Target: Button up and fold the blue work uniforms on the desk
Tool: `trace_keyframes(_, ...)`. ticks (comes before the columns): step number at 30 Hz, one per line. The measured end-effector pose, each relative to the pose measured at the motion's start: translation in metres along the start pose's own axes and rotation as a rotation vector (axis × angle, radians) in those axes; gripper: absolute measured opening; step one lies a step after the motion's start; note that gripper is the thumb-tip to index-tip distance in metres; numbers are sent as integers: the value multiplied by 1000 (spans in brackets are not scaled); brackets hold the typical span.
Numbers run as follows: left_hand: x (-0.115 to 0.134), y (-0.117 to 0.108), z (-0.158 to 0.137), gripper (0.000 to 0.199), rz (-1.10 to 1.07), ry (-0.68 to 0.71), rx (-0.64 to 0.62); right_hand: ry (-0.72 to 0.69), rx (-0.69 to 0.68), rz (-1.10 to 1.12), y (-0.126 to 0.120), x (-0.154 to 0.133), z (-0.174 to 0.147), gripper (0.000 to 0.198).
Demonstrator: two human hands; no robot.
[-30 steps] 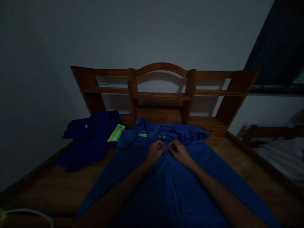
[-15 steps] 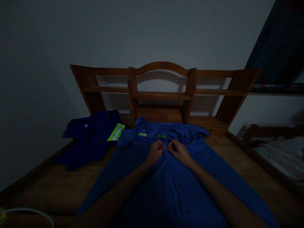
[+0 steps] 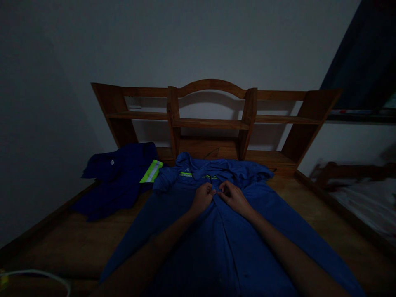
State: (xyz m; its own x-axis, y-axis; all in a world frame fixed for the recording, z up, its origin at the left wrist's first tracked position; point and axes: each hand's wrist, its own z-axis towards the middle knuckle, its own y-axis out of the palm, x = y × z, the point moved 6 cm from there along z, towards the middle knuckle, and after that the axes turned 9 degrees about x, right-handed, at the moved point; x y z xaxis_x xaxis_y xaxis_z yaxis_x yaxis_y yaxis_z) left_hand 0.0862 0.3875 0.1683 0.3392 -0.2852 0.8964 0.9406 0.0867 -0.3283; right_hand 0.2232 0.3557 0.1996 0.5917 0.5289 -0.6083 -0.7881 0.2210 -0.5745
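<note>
A large blue garment (image 3: 198,243) with a front opening down its middle is spread over the wooden surface, its upper part bunched at the far end with thin reflective strips. My left hand (image 3: 203,195) is closed, fingers pinching the garment's cloth at the top of the opening. Close beside it, my right hand (image 3: 232,199) also pinches at the same edge, thumb and forefinger together. The fingertips of both hands nearly meet. Any small fastener between them is too dark to make out.
To the left lies a darker blue garment (image 3: 123,181) with a yellow-green reflective band (image 3: 151,171). A wooden shelf unit (image 3: 210,123) stands behind, against the wall. A pale cable (image 3: 40,272) curves at the lower left. White bedding (image 3: 368,202) shows at right.
Hardly anything differs. Both hands keep their place at the garment's opening, and the view has shifted very slightly.
</note>
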Motion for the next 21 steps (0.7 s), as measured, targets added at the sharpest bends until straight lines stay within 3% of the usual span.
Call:
trace_keyframes(15,-13,3,5,5,90,80,1,-5,-28,22,4,3,-1,14)
trace_keyframes(21,-8,2,5,8,160,105,4,-15,-32,13,4,2,-1,20)
